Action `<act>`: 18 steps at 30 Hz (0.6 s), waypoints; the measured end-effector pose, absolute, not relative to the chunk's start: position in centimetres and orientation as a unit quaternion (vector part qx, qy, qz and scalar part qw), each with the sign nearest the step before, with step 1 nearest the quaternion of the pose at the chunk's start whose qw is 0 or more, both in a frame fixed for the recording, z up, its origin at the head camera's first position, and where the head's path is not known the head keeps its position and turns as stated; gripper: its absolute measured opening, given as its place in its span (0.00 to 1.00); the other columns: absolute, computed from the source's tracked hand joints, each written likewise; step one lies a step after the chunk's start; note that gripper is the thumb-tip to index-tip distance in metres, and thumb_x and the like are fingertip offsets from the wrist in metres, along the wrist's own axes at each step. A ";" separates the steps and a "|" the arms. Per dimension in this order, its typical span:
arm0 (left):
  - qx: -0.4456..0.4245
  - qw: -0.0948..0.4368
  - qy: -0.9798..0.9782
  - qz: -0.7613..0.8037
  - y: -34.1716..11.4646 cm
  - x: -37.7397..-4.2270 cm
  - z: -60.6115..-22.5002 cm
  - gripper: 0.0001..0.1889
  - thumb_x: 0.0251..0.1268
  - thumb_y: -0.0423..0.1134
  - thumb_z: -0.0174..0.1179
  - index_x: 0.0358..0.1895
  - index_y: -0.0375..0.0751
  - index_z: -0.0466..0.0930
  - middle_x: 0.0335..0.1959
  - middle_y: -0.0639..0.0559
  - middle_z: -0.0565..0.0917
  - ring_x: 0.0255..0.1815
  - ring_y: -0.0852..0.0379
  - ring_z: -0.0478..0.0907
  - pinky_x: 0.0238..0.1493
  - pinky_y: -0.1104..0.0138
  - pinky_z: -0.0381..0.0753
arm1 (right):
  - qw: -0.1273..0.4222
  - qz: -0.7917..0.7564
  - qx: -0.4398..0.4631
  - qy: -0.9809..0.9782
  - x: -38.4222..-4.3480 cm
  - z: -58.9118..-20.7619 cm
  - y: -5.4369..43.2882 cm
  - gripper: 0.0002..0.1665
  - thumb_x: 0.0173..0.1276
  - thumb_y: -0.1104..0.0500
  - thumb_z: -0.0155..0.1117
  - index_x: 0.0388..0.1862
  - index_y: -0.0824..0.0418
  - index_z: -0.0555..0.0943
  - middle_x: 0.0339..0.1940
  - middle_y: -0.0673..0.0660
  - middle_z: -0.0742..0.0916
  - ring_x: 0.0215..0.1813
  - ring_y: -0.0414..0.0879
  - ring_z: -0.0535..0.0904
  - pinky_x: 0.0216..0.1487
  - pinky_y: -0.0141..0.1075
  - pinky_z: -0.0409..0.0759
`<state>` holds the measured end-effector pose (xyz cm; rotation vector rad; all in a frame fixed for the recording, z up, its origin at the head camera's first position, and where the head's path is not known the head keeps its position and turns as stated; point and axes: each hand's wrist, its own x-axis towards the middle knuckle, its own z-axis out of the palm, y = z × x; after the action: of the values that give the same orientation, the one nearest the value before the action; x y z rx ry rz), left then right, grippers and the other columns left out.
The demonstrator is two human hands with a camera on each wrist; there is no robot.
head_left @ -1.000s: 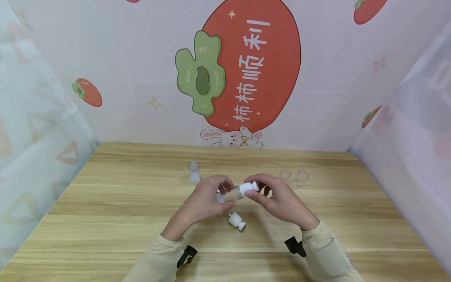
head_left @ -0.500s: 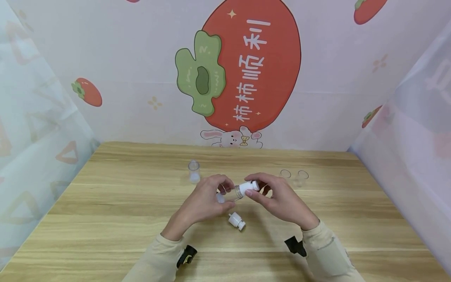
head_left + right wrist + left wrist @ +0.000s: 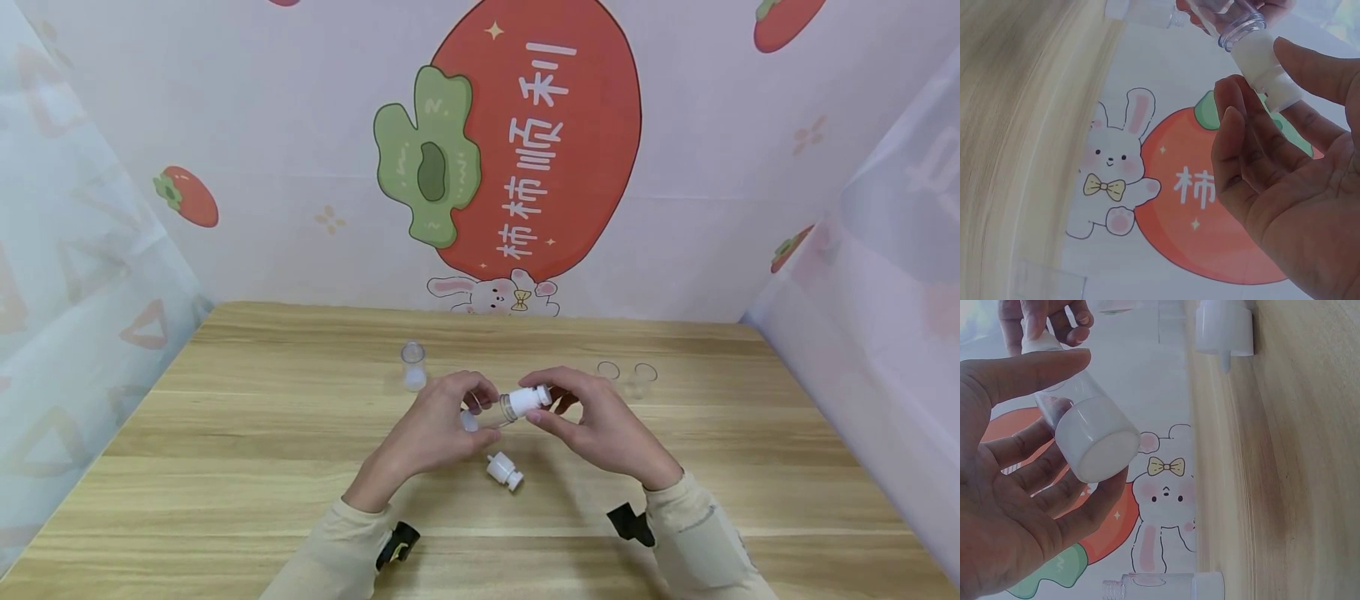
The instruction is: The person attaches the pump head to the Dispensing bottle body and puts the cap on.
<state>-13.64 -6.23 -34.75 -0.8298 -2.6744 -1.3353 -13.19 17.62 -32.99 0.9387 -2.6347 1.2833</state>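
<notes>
Your left hand (image 3: 442, 421) is curling thumb and fingers round a clear bottle (image 3: 492, 415) with a white base, tilted above the wooden table (image 3: 262, 483), while your right hand (image 3: 600, 425), thumb and fingers nearly closed, is pinching a white pump top (image 3: 525, 402) at the bottle's neck; cannot tell if threaded. Nearer you than the bottle, a loose pump top (image 3: 504, 472) is lying on its side. Beyond the bottle, a second bottle (image 3: 413, 368) is standing upright to its left, two clear covers (image 3: 641, 385) are sitting to its right, and a persimmon-print backdrop (image 3: 300, 125) is hanging behind.
</notes>
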 end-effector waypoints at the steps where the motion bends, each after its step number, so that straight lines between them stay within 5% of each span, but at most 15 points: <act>1: -0.267 0.020 -0.862 -0.431 -6.2 -13.6 -34.8 0.17 0.50 0.32 0.78 0.42 0.41 0.83 0.37 0.54 0.82 0.40 0.50 0.80 0.44 0.56 0.82 | 0.033 0.417 0.305 -0.856 -13.2 -33.0 17.6 0.18 0.67 0.62 0.72 0.56 0.57 0.83 0.45 0.44 0.86 0.41 0.42 0.80 0.44 0.37 0.82; 12: -0.265 0.024 -0.862 -0.431 -6.1 -13.5 -34.7 0.17 0.50 0.31 0.78 0.43 0.41 0.83 0.38 0.53 0.83 0.40 0.49 0.80 0.44 0.57 0.82 | 0.041 0.403 0.290 -0.867 -13.1 -33.0 17.3 0.15 0.67 0.60 0.73 0.52 0.54 0.84 0.37 0.42 0.85 0.38 0.41 0.79 0.42 0.36 0.82; 18: -0.265 0.036 -0.867 -0.421 -6.1 -13.5 -34.7 0.18 0.49 0.32 0.79 0.43 0.41 0.83 0.38 0.54 0.83 0.38 0.56 0.78 0.43 0.62 0.80 | 0.047 0.403 0.279 -0.870 -13.1 -33.0 17.3 0.12 0.68 0.57 0.72 0.50 0.54 0.85 0.34 0.42 0.84 0.37 0.41 0.79 0.41 0.36 0.81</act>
<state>-13.47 -6.06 -34.67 -0.8134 -2.6618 -1.2939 -13.14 17.26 -33.01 0.8518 -2.6548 1.2283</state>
